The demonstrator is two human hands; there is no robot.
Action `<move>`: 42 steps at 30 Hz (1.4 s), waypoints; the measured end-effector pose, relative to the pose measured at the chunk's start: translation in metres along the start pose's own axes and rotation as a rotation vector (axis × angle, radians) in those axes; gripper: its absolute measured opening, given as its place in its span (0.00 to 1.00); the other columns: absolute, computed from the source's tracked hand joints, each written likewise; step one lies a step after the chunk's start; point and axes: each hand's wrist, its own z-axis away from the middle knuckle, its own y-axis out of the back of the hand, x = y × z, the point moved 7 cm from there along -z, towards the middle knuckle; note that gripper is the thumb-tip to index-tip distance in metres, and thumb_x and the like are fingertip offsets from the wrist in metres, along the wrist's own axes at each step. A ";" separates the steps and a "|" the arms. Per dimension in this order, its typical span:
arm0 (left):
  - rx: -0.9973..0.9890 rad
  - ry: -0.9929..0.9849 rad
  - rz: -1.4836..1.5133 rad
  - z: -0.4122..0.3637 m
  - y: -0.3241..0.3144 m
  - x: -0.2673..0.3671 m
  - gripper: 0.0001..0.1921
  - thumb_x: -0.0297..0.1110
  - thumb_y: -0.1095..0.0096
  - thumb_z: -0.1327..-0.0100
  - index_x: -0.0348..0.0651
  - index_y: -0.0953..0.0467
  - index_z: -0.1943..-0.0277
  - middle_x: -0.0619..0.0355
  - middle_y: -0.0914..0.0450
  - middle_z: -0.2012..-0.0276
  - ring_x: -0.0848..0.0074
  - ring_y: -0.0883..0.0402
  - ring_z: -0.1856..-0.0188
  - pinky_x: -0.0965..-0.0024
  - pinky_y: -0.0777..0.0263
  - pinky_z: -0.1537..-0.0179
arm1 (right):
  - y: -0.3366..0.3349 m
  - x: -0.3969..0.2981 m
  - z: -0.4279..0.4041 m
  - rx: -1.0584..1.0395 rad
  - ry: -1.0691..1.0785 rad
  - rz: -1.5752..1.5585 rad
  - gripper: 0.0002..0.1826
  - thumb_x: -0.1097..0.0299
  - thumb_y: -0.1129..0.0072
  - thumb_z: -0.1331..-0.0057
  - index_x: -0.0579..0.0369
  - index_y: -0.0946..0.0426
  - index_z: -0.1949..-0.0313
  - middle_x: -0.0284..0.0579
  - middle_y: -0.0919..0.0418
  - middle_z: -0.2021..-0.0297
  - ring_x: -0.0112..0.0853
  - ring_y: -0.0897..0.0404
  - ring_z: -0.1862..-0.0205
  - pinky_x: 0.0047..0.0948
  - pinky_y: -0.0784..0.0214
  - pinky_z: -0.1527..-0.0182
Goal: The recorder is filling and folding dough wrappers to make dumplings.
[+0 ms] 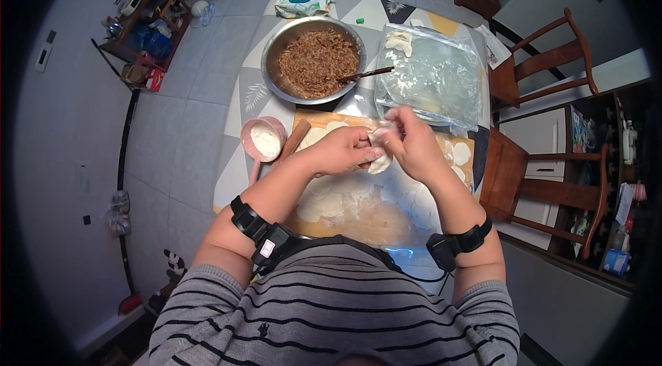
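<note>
My left hand [341,150] holds a pale dough dumpling [381,163] over the floured wooden board [362,229]. The fingers of my right hand [416,141], slightly blurred, pinch the dumpling's upper edge from the other side. Round dough wrappers [461,154] lie at the board's right end, and more are partly hidden behind my left hand. A wooden rolling pin [296,139] rests slantwise at the board's left, partly under my forearm. Beyond the board, a steel bowl [269,74] contains minced filling [315,61], with dark chopsticks [370,74] leaning over its rim.
Left of the board stands a pink handled cup [249,149] of flour. At the back right, a plastic-covered tray [439,76] bears a few shaped dumplings [399,44]. A wipes pack [302,3] and green cap [360,20] lie farther back. Wooden chairs [551,69] flank the table's right side.
</note>
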 end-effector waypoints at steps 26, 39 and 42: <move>0.252 -0.162 0.343 0.007 0.009 0.035 0.19 0.29 0.40 0.38 0.38 0.35 0.46 0.58 0.26 0.55 0.81 0.24 0.58 0.79 0.25 0.56 | -0.012 0.020 0.013 -0.105 0.064 -0.152 0.13 0.62 0.54 0.33 0.58 0.26 0.67 0.50 0.27 0.77 0.38 0.28 0.75 0.32 0.35 0.69; 0.325 -0.220 0.300 0.001 0.010 0.031 0.17 0.29 0.42 0.37 0.35 0.33 0.47 0.58 0.23 0.59 0.82 0.24 0.62 0.80 0.26 0.61 | -0.026 0.041 0.019 -0.228 -0.128 -0.267 0.16 0.57 0.56 0.31 0.58 0.26 0.63 0.44 0.27 0.76 0.32 0.27 0.71 0.29 0.35 0.66; 0.336 -0.244 0.287 0.000 0.008 0.032 0.16 0.31 0.43 0.36 0.35 0.32 0.47 0.59 0.23 0.60 0.82 0.24 0.62 0.79 0.27 0.62 | -0.013 0.027 0.012 0.059 0.057 -0.129 0.18 0.56 0.56 0.31 0.60 0.28 0.58 0.46 0.26 0.71 0.31 0.27 0.68 0.29 0.35 0.64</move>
